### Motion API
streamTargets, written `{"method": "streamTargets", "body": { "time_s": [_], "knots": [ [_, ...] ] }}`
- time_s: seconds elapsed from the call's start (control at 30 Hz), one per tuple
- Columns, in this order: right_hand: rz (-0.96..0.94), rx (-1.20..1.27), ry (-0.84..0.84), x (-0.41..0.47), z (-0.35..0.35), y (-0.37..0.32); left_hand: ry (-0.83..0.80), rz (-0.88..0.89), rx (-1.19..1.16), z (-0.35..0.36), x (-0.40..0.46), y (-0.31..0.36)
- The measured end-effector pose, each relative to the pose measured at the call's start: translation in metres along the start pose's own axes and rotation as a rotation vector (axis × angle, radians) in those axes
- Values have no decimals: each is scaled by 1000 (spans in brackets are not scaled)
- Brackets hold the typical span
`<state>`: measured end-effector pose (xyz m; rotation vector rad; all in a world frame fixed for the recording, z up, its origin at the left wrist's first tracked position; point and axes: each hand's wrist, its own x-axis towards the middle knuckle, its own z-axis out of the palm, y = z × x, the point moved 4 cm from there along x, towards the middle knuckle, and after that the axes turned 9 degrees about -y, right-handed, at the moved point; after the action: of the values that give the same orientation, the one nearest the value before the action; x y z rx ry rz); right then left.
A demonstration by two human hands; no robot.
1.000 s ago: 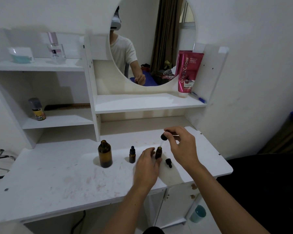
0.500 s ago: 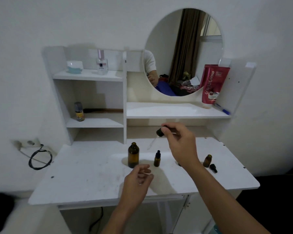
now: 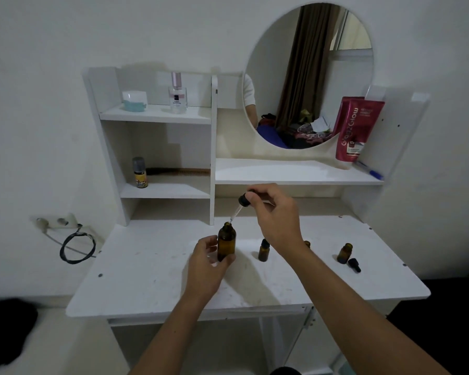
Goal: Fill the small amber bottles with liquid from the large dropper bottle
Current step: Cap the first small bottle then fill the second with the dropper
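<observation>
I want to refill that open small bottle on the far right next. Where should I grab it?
Pinch the open small bottle round its straight amber body, coming from above and its left: it stands upright, neck open, and its loose black cap lies close at its right.

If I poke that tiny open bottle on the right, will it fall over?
Probably. The open bottle looks small and light, so a poke might tip it. Its round body would likely roll, maybe into the cap beside it.
</observation>
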<state>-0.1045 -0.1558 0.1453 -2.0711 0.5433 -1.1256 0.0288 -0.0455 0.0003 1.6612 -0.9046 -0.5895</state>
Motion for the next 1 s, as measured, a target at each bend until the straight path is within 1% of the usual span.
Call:
{"method": "streamTargets", "body": {
  "time_s": [0.07,0.2,0.37,0.6,0.7,0.87,0.93,1.0],
  "knots": [
    [-31,-45,-23,2,6,1,-15,11,9,2,3,2],
    [-29,-97,-81,5,16,7,-1,7,7,1,6,3],
    [17,-149,-187,1,35,19,7,10,-4,1,5,0],
    [75,-172,-269,-10,49,31,20,13,30,0,5,-1],
    [75,-170,-263,-12,47,30,31,15,47,1,6,-4],
    [37,-184,-205,-18,25,27,80,13,49,-2,3,-7],
    [28,-188,-171,-23,12,26,124,4,27,-1,-1,-4],
    [27,-193,-135,-30,-5,27,212,-9,-9,2,-10,-1]
  ]
}}
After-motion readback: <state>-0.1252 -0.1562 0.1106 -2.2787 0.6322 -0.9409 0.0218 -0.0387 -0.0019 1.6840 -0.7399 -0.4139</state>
